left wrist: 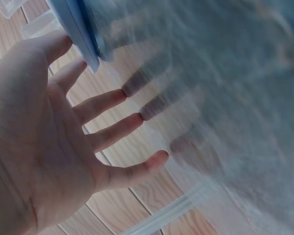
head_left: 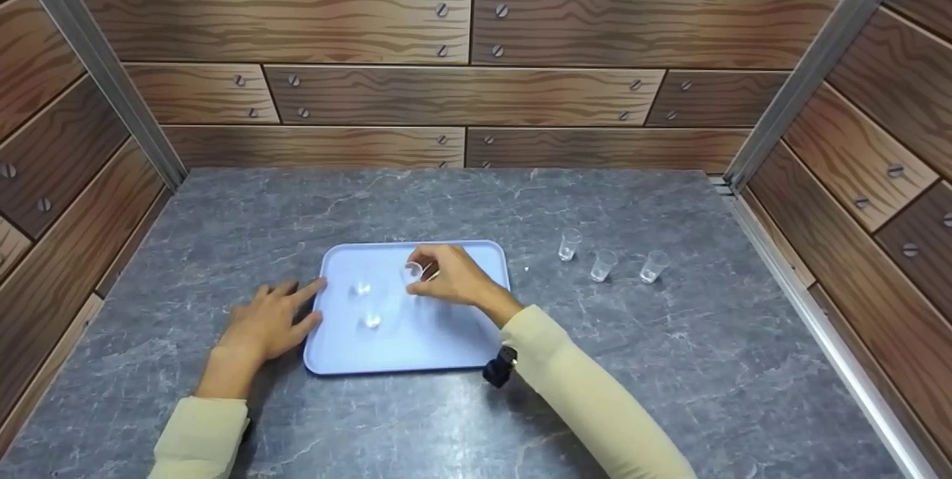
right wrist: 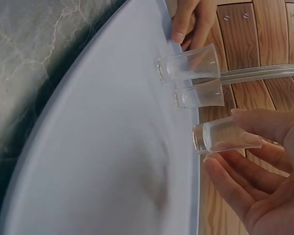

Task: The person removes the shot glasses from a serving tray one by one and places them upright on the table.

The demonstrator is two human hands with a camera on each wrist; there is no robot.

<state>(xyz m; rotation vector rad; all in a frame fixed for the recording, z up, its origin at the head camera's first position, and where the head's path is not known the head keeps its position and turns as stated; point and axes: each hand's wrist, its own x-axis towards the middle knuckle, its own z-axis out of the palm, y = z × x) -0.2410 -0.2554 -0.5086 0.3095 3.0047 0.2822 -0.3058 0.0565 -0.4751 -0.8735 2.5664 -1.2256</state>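
Note:
My right hand (head_left: 455,277) pinches a small clear shot glass (right wrist: 228,136) between thumb and fingers, close over the light blue tray (head_left: 446,341). In the right wrist view the glass stands roughly upright relative to the tray, its thick base toward the surface. Two more shot glasses, one (head_left: 361,288) farther back and another (head_left: 371,321) nearer, stand on the tray's left half. At the left rim, my left hand (head_left: 262,323) lies on the table with fingers spread. Its thumb and index fingertip touch the tray's edge in the left wrist view.
To the right of the tray, three clear shot glasses stand on the grey marbled table: one at the back (head_left: 570,245), a middle one (head_left: 603,265) and a right one (head_left: 654,267). Wood-patterned walls (head_left: 372,96) with metal corner posts enclose the table's back and sides.

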